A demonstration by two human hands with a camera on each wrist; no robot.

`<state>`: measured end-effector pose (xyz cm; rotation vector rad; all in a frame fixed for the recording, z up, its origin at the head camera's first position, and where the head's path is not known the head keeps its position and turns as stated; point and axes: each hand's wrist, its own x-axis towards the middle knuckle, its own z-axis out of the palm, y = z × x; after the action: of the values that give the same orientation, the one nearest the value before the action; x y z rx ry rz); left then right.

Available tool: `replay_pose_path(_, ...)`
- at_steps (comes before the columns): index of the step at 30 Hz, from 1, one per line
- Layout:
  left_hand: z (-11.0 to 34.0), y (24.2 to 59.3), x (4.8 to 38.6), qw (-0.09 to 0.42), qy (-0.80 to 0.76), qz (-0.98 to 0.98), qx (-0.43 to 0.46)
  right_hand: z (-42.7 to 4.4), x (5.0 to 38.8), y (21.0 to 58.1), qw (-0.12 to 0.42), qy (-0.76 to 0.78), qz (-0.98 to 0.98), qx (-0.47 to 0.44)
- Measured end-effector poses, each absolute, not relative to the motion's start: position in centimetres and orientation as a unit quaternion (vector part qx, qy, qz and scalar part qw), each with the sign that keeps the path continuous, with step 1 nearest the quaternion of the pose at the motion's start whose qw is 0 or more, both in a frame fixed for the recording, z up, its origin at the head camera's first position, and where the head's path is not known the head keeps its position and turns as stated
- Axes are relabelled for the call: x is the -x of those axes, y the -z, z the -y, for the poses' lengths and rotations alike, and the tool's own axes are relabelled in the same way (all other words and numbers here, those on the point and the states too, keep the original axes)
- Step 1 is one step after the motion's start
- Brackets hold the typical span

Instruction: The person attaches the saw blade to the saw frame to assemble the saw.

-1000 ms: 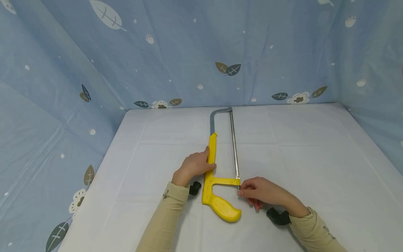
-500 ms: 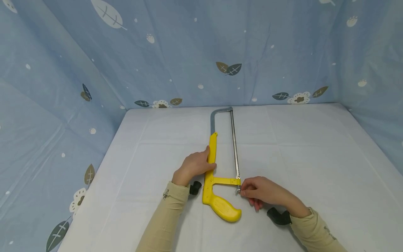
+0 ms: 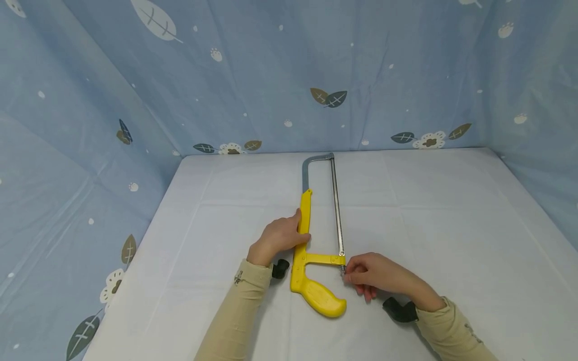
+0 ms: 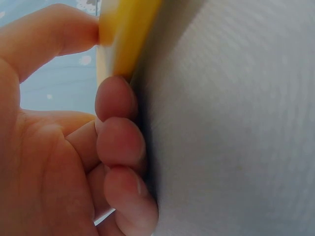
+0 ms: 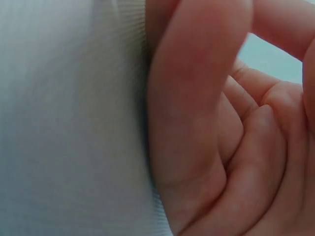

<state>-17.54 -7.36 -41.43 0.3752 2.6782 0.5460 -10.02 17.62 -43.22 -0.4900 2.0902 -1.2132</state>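
Note:
A hacksaw (image 3: 324,300) lies flat on the white-covered table, its yellow handle towards me and its grey front bow far away. Its thin metal blade (image 3: 336,210) runs along the right side. My left hand (image 3: 281,235) grips the yellow frame above the handle, thumb on one side and fingers on the other; the left wrist view shows those fingers (image 4: 120,142) curled beside the yellow edge. At the blade's near end, my right hand (image 3: 379,273) pinches a small metal wing nut (image 3: 343,270), partly covered by the fingertips. The right wrist view shows only curled fingers (image 5: 197,98).
A white cloth (image 3: 451,225) covers the table. Blue curtains (image 3: 253,75) with leaf and flower prints hang behind it and at both sides. Black wrist-worn pieces (image 3: 399,310) sit below both wrists, close to the cloth.
The wing nut has turned a little between the right fingertips, showing differently in each frame. The left hand and the hacksaw stay in place.

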Motion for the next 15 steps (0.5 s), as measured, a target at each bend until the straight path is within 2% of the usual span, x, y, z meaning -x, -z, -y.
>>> replay_pose_path(15, 7.35, 41.41, 17.52, 0.19, -0.193, -0.954, -0.13, -17.8, 10.04, 43.21, 0.332, 0.463, -0.798, 0.197)
